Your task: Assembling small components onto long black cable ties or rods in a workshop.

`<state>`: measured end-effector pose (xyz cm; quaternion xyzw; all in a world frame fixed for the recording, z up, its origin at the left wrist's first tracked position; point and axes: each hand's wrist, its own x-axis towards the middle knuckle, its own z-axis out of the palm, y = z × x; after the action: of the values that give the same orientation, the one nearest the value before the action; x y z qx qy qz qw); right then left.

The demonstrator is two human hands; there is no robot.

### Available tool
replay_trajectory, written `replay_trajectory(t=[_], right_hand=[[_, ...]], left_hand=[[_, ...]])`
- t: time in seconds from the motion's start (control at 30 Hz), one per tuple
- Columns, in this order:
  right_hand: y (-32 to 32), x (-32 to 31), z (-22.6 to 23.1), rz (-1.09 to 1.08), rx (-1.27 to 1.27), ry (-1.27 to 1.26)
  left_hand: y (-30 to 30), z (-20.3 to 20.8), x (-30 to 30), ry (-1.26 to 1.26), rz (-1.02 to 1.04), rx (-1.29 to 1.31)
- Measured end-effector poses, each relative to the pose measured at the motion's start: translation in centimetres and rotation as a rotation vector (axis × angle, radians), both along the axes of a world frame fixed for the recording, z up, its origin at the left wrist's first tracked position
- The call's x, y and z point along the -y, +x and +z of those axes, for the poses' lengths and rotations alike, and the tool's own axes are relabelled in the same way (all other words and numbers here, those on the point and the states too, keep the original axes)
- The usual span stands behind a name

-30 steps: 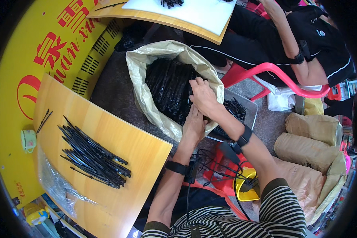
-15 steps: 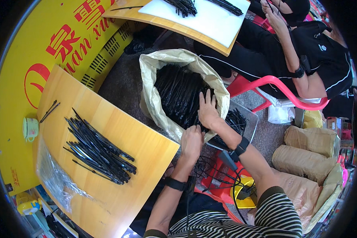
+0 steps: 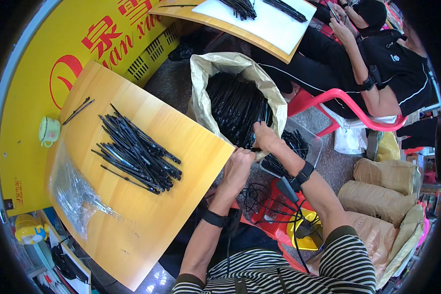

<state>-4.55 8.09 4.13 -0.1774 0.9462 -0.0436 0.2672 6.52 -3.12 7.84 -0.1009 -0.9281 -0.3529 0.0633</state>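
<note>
A pale woven sack (image 3: 199,78) stands open in front of me, filled with thin black strips (image 3: 235,103) that lie packed side by side, some with a shiny look. My left hand (image 3: 239,165) is closed on the sack's near rim, beside the corner of the wooden table. Inside the right part of the opening, my right hand (image 3: 266,137) has its fingers curled down against the strips. Its fingertips are partly hidden, so I cannot make out exactly what they hold. Just right of the sack, a clear plastic bin (image 3: 316,151) contains more thin black pieces.
On the wooden table (image 3: 181,137) at left lie a pile of black strips (image 3: 139,152) and clear plastic film (image 3: 76,188). A person (image 3: 392,63) sits at the upper right on a red chair (image 3: 345,95). Brown wrapped packages (image 3: 377,200) are stacked at right.
My right hand was spread flat on the strips; now its fingers are curled in. The left hand stays closed at the sack's rim. The whole view has shifted slightly.
</note>
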Motion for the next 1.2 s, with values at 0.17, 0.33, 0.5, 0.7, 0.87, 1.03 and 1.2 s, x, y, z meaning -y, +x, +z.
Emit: replay_trajectory(t=[0.17, 0.33, 0.5, 0.7, 0.87, 1.03, 1.2], right_hand=[[-0.5, 0.9, 2.6, 0.078, 0.088, 0.04], [-2.3, -0.7, 5.0, -0.088, -0.611, -0.375], [-3.2, -4.8, 3.0, -0.554, -0.201, -0.491], [-2.7, -5.8, 0.8, -0.831, 0.302, -0.817], [-2.3, -5.1, 2.8, -0.579, -0.044, -0.58], [-3.4, -5.9, 4.2, -0.498, 0.016, -0.522], [-5.2, -5.5, 5.5, -0.339, 0.038, -0.12]], left_hand=[[0.4, -0.5, 0.4, 0.031, 0.021, -0.041], [0.3, -0.7, 0.3, 0.083, 0.094, -0.053], [-0.4, -1.1, 0.6, 0.087, 0.04, -0.105], [-0.8, -1.1, 1.0, 0.009, 0.043, -0.166], [-0.4, -0.1, 1.9, -0.015, 0.094, -0.116], [-2.1, 1.0, 2.0, 0.029, 0.017, -0.169], [-2.4, -0.6, 1.2, 0.053, 0.052, -0.163]])
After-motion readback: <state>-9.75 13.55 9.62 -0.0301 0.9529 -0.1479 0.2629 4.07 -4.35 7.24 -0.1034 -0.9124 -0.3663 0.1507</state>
